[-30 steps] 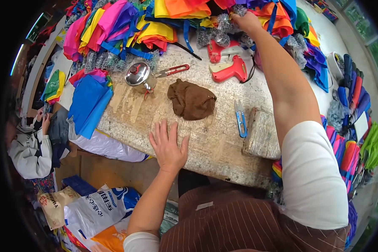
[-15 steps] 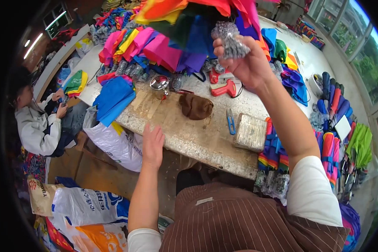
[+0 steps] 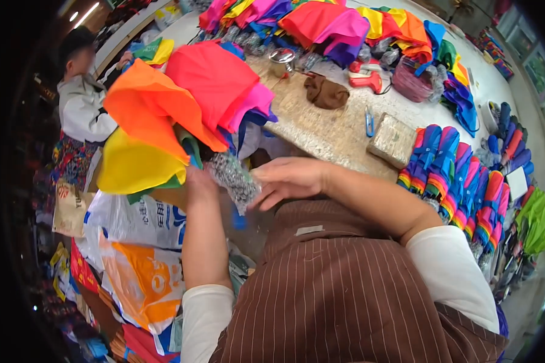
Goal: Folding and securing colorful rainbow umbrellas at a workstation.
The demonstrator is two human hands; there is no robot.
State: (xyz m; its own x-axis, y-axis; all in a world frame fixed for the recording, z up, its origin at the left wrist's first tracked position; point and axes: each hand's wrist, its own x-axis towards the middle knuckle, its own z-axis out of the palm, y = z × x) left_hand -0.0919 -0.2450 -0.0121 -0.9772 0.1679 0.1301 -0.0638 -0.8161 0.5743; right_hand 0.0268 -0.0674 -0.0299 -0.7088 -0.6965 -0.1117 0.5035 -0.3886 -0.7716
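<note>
A rainbow-coloured umbrella (image 3: 157, 100), its cloth loose and partly spread, is held over the floor at the table's near left. Its handle (image 3: 231, 175) is wrapped in bubble wrap and slants down to the right. My left hand (image 3: 201, 184) grips the umbrella where the cloth meets the handle; its fingers are mostly hidden and a little blurred. From the right, my right hand (image 3: 293, 178) has its fingers bent at the lower end of the wrapped handle. A brown cloth bundle (image 3: 326, 92) lies on the table beyond my hands.
On the worktable (image 3: 303, 136) are a metal cup (image 3: 281, 62), a red-and-white glue gun (image 3: 366, 78), blue-handled snips (image 3: 369, 121) and a wrapped block (image 3: 392, 140). Loose umbrellas (image 3: 327, 27) line the back, rolled ones (image 3: 442, 163) the right. A person (image 3: 82, 91) sits at left near plastic bags (image 3: 136, 221).
The umbrella has come down from above the table's back to the near left. My right hand came down with its handle, and my left hand has taken hold of it. The view has shifted.
</note>
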